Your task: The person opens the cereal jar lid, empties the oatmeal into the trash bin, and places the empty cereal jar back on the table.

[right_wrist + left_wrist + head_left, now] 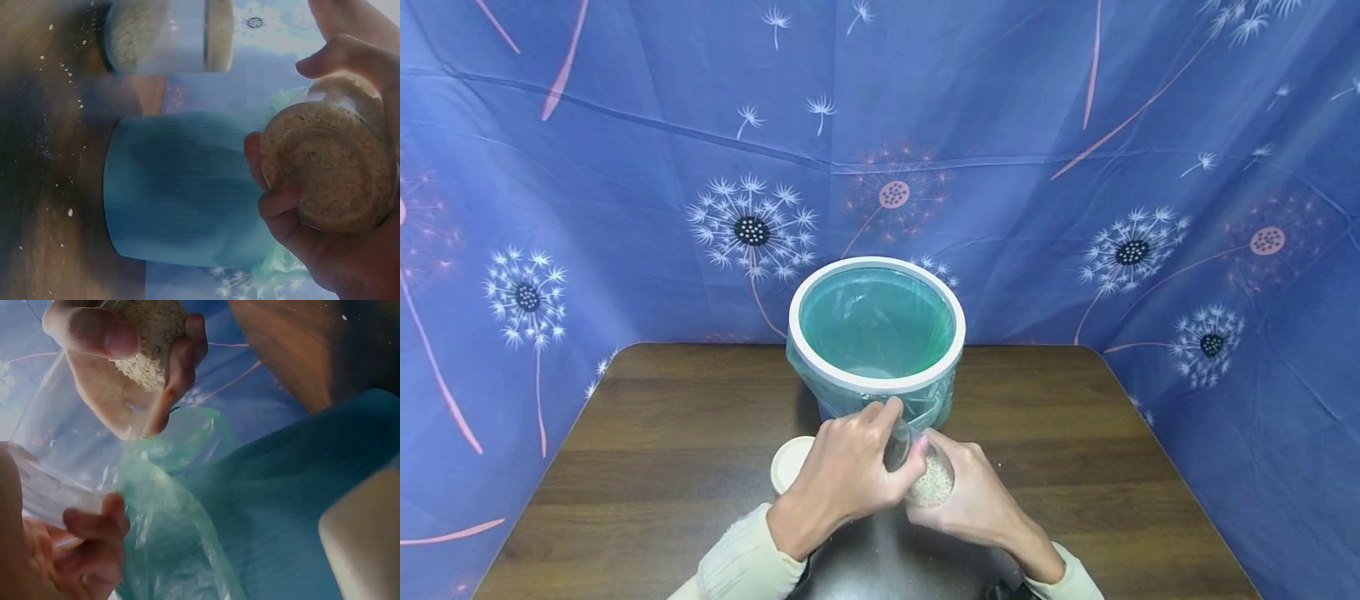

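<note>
A clear jar (932,479) with pale flakes in its base lies tilted between both hands, in front of a bin. My right hand (973,492) grips it round the base; in the right wrist view the flakes (325,165) show through the bottom. My left hand (850,458) holds the other end, its fingers (94,531) curled at the thick clear rim. The teal ribbed bin (187,187) has a white rim (801,333) and a translucent green bag (187,506) lining it, folded over outside. Whether the jar's mouth is covered cannot be told.
A second jar (137,37) of flakes with a cream lid (792,462) stands on the brown wooden table (662,450), left of the bin's front. White crumbs (70,212) are scattered on the tabletop. A blue dandelion-print cloth (1000,100) hangs behind.
</note>
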Motion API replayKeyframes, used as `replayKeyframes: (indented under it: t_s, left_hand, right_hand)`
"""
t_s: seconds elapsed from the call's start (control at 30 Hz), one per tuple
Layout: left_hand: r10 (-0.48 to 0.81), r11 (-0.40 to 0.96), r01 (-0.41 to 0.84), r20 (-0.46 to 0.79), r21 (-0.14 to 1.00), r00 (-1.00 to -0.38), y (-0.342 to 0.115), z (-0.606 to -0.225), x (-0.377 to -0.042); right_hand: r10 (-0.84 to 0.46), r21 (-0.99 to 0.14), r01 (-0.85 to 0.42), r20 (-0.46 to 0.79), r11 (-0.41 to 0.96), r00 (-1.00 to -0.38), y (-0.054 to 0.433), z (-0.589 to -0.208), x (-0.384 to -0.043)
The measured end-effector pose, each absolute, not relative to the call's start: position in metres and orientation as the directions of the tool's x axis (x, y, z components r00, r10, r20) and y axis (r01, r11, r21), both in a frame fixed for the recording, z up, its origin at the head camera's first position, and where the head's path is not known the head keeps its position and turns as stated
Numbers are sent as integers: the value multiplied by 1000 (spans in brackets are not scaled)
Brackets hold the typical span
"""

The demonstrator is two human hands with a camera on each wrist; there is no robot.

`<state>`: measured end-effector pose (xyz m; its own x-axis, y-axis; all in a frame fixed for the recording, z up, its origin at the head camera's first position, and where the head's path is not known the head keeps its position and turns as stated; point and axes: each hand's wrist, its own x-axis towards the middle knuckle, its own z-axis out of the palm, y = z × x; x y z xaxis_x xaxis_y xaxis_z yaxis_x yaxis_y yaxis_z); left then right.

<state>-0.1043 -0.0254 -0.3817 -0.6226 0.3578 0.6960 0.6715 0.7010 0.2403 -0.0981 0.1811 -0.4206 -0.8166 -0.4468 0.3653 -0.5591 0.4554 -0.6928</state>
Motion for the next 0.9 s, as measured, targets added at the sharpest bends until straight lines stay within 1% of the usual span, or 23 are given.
replayKeyframes:
  t_s: [0.17,0.3,0.37,0.47,0.6,0.73,0.8,0.9]
  left_hand:
    - [419,658,705,651,263,-633,-32,-376,-103]
    - [477,612,744,626,268,-617,-38,-375,-103]
    - [510,592,765,618,252,-598,-41,-375,-104]
    - [559,567,801,623,194,-547,-44,-375,-107]
    - [619,514,854,654,80,-435,-47,-374,-111]
    - [650,462,887,684,-11,-330,-46,-372,-115]
    - [651,448,894,695,-28,-305,-46,-372,-116]
    - [641,444,895,710,-32,-293,-44,-373,-118]
  right_hand:
    - [-463,-684,-578,376,445,-802,183,-416,-99]
    - [-498,-706,-582,364,403,-787,187,-413,-100]
    - [-518,-723,-575,348,382,-782,189,-411,-101]
    - [-555,-752,-555,308,356,-773,192,-409,-101]
    - [-626,-813,-508,243,285,-741,197,-406,-103]
    - [-686,-852,-476,214,217,-696,200,-405,-105]
    - [-697,-856,-475,215,204,-685,201,-405,-105]
    - [-696,-848,-490,227,202,-681,199,-406,-105]
